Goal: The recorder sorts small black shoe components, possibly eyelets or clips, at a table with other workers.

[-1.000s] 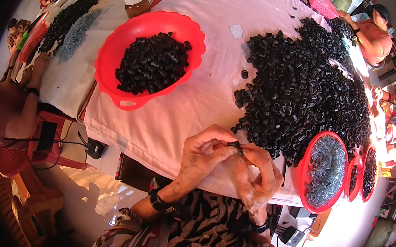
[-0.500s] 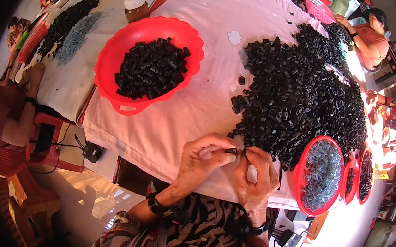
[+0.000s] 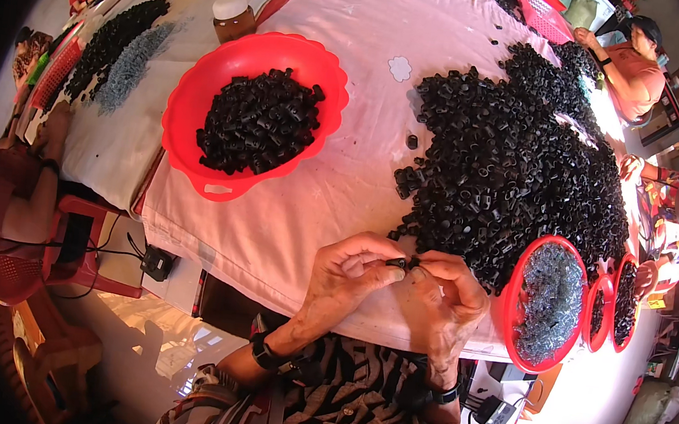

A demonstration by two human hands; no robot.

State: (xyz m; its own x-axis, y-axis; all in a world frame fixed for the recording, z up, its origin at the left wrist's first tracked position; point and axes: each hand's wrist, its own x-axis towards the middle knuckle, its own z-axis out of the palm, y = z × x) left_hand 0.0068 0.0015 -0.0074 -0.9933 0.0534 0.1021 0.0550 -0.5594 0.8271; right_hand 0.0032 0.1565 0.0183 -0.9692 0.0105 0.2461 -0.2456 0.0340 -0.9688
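Note:
Over the table's near edge, my left hand (image 3: pixel 349 275) pinches a small black plastic piece (image 3: pixel 397 263) between thumb and fingertips. My right hand (image 3: pixel 448 298) meets it, thumb and fingers closed at the piece's right end; whatever sits in that pinch is too small to make out. Just beyond the right hand spreads a large heap of small black ring-like plastic parts (image 3: pixel 517 173). Further off to the left, a red scalloped basin (image 3: pixel 190 97) holds a pile of similar black parts (image 3: pixel 260 121).
A red bowl (image 3: pixel 509 346) of clear bluish small pieces (image 3: pixel 550 300) stands at the right edge, beside smaller red bowls (image 3: pixel 595 345) of black bits. A brown jar with white lid (image 3: pixel 232 17) stands behind the basin. Other people sit around the tables. A red plastic stool (image 3: pixel 93 269) is at left.
My right thumb and fingers have shifted and closed in against the piece, the hand turning slightly. The left hand keeps nearly the same pinch.

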